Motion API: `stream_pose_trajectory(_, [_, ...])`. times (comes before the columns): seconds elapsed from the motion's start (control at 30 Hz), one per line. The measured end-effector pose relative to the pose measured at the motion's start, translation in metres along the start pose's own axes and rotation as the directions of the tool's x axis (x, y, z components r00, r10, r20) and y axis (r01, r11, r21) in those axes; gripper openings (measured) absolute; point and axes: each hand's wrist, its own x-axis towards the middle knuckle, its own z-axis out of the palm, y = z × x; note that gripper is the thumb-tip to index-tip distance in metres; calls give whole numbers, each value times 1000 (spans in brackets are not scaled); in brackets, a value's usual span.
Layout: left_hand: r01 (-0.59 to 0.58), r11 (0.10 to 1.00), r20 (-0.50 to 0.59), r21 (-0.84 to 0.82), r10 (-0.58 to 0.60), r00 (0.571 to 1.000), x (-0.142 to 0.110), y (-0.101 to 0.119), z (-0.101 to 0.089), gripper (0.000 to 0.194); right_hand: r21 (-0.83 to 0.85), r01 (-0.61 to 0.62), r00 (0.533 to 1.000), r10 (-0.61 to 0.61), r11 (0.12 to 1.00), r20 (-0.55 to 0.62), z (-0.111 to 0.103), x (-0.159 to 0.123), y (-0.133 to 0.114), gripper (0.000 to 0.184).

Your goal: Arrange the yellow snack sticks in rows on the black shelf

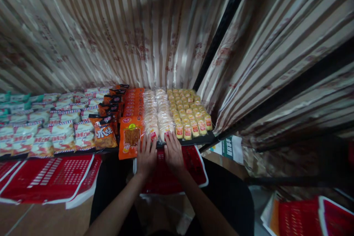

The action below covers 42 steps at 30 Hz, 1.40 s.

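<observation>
Two rows of pale round buns or cakes in clear wrappers run front to back on a black shelf. My left hand lies with outstretched fingers at the front of the left row, its outer fingers beside the edge of an orange snack packet. Against the front of the other row rests my right hand, fingers extended over a wrapper with a red label. Neither hand visibly grips anything. Small yellow wrapped cakes stand in rows to the right.
Orange-and-black snack bags and several white-and-red bags fill the shelf's left side. Red baskets sit below, one under my hands, another at left. A black post and striped curtain stand behind.
</observation>
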Motion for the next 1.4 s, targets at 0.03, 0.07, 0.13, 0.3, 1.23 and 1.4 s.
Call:
stream_pose_trajectory(0.03, [-11, 1000, 15, -21, 12, 1000, 4, -1, 2, 45, -11, -5, 1000, 5, 1000, 6, 2, 2, -1, 47])
stream_pose_trajectory(0.07, [-16, 999, 26, -41, 17, 1000, 7, -1, 5, 46, -20, -12, 1000, 12, 1000, 12, 2, 3, -2, 47])
stream_pose_trajectory(0.13, [-26, 996, 36, -80, 29, 999, 10, -1, 7, 47, -38, -35, 999, 36, 999, 32, 0, 6, -5, 47])
stream_pose_trajectory(0.3, [-68, 984, 62, -165, 79, 995, 9, -6, -3, 51, -72, -100, 992, 105, 992, 76, -16, 3, -22, 48])
stream_pose_trajectory(1.23, [-235, 954, -15, -185, 236, 972, -2, -11, -22, 49, -114, -233, 972, 229, 966, -47, 4, -4, -38, 54])
stream_pose_trajectory(1.4, [-201, 961, -20, -188, 201, 979, -20, -57, -52, 48, -53, -70, 996, 67, 996, -57, 24, 5, -90, 53])
